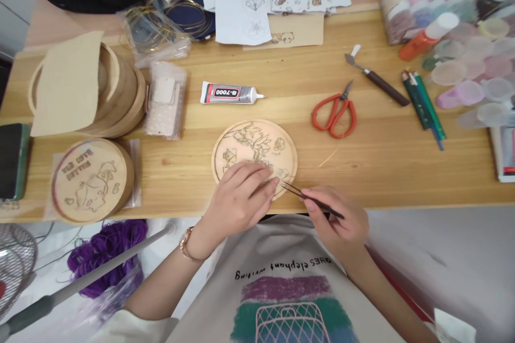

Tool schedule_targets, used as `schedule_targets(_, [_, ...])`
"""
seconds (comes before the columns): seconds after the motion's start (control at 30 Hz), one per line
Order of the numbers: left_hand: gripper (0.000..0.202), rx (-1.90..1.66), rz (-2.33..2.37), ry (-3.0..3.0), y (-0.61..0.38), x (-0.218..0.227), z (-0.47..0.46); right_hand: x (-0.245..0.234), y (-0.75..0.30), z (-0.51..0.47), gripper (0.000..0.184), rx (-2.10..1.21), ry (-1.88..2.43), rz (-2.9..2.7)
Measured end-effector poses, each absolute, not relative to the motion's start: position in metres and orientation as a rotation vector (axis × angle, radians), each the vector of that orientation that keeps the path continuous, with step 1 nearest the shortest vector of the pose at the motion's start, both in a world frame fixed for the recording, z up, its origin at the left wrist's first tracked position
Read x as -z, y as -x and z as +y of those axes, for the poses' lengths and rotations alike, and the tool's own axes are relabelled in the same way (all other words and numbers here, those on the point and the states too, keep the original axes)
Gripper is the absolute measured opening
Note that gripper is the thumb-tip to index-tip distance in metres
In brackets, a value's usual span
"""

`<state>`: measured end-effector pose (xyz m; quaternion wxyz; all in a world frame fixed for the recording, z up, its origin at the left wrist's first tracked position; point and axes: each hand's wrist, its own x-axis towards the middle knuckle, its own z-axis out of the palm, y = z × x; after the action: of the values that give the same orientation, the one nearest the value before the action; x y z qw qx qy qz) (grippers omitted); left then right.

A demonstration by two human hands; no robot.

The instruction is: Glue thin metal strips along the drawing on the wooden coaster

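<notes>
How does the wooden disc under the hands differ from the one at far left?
The centre disc shows floral outlines, the far-left disc also dark lettering. The first lies on the tabletop, the second on a plastic sleeve. The left hand rests on the first; no hand touches the second. Both are round, pale wood with dark line drawings.

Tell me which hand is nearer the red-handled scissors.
Right. The right hand, pinching black tweezers, is on the near side of the red-handled scissors, not touching them. The left hand, resting on the engraved wooden disc, lies farther off, to the scissors' left.
</notes>
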<state>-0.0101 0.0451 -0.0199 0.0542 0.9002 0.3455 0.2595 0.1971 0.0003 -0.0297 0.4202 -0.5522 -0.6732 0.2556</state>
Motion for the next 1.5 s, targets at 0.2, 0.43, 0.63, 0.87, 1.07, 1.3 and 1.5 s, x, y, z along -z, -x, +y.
schedule_targets(0.2, [0.026, -0.817, 1.039, -2.668, 0.012, 0.022, 0.044, 0.031, -0.198, -0.001, 0.017, -0.657, 1.374, -1.672])
schedule_targets(0.43, [0.024, -0.808, 1.051, -2.675, 0.012, 0.023, 0.044, 0.026, -0.199, 0.0, 0.019, -0.701, 1.379, -1.622])
schedule_targets(0.63, [0.022, -0.802, 1.053, -2.692, 0.011, 0.022, 0.044, 0.014, -0.195, 0.002, 0.007, -0.859, 1.478, -1.433])
schedule_targets(0.87, [0.025, -0.788, 1.059, -2.721, 0.01, 0.022, 0.044, 0.0, -0.192, 0.003, 0.007, -0.775, 1.527, -1.606])
schedule_targets(1.07, [0.02, -0.799, 1.062, -2.741, 0.01, 0.022, 0.044, -0.003, -0.189, 0.006, 0.013, -0.741, 1.52, -1.763])
schedule_targets(1.3, [0.017, -0.778, 1.06, -2.765, 0.01, 0.024, 0.044, -0.004, -0.178, 0.001, 0.007, -0.745, 1.632, -1.547])
schedule_targets(1.5, [0.016, -0.785, 1.069, -2.743, 0.009, 0.023, 0.044, -0.001, -0.163, 0.001, 0.007, -0.679, 1.706, -1.511])
